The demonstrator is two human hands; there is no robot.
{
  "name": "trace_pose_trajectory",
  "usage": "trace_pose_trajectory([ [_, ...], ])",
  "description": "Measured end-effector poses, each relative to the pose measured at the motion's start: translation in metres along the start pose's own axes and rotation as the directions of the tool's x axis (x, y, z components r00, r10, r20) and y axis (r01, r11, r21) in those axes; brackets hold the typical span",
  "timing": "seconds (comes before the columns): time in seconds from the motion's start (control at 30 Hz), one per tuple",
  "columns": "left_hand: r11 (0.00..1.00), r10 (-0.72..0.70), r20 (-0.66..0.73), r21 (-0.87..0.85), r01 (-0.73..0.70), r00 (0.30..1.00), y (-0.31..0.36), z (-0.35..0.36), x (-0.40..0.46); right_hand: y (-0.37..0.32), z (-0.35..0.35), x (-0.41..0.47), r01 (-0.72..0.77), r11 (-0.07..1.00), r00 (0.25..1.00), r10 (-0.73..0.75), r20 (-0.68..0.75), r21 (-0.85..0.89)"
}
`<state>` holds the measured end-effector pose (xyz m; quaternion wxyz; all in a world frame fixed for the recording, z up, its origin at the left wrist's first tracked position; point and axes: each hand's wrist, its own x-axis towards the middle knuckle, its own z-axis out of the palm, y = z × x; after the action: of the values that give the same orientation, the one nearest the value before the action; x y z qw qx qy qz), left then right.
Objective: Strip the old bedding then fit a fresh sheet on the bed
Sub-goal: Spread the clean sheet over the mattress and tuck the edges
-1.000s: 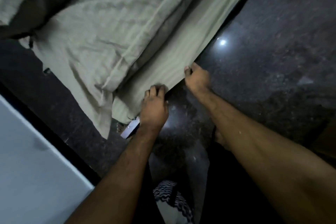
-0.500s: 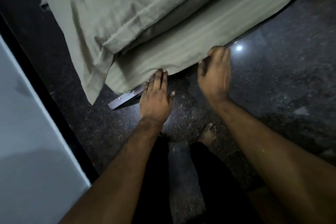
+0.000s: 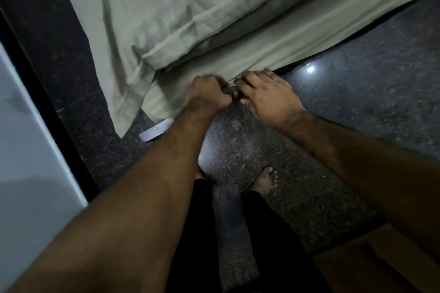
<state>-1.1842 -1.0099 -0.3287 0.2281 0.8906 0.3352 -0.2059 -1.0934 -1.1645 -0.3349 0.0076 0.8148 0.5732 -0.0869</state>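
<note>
A pale grey-green sheet [image 3: 297, 28] hangs over the side of the bed, with a wrinkled upper layer of the same cloth [image 3: 166, 2] draped over the corner. My left hand [image 3: 206, 96] is curled into a fist, gripping the sheet's lower edge near the bed corner. Right beside it, my right hand [image 3: 266, 95] has its fingers hooked over the same edge, thumb below. The two hands nearly touch. The fingertips of both are hidden in the cloth.
Dark speckled stone floor [image 3: 357, 107] spreads below the bed, with a bright light reflection [image 3: 310, 69]. A metal bed-frame corner [image 3: 156, 130] pokes out under the sheet. A white panel with a black edge [image 3: 31, 150] stands at left. My bare feet [image 3: 265, 181] stand below.
My left hand went from flat fingers against the hem to a closed fist on it. My right hand slid left along the edge until it sits beside the left. The view shifted closer.
</note>
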Motion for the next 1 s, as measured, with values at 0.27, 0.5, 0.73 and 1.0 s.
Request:
trace_pose_trajectory([
  [0.27,0.986,0.136,0.162,-0.116,-0.118,0.977,-0.032,-0.010,0.012,-0.007,-0.017,0.045,-0.069,0.997,0.971,0.071,0.229,-0.020],
  [0.5,0.672,0.125,0.109,-0.741,-0.003,0.986,-0.057,-0.003,-0.014,-0.023,-0.004,0.046,-0.192,0.981,0.936,0.178,0.304,0.017],
  [0.73,0.980,-0.039,-0.134,-0.201,0.011,0.990,-0.068,-0.013,-0.076,-0.011,0.007,0.058,-0.187,0.982,0.946,0.178,0.271,0.009],
  [1.0,0.993,0.030,-0.049,-0.114,-0.035,0.998,-0.053,0.020,-0.076,-0.022,0.014,0.032,-0.208,0.978,0.976,0.206,0.069,0.028],
])
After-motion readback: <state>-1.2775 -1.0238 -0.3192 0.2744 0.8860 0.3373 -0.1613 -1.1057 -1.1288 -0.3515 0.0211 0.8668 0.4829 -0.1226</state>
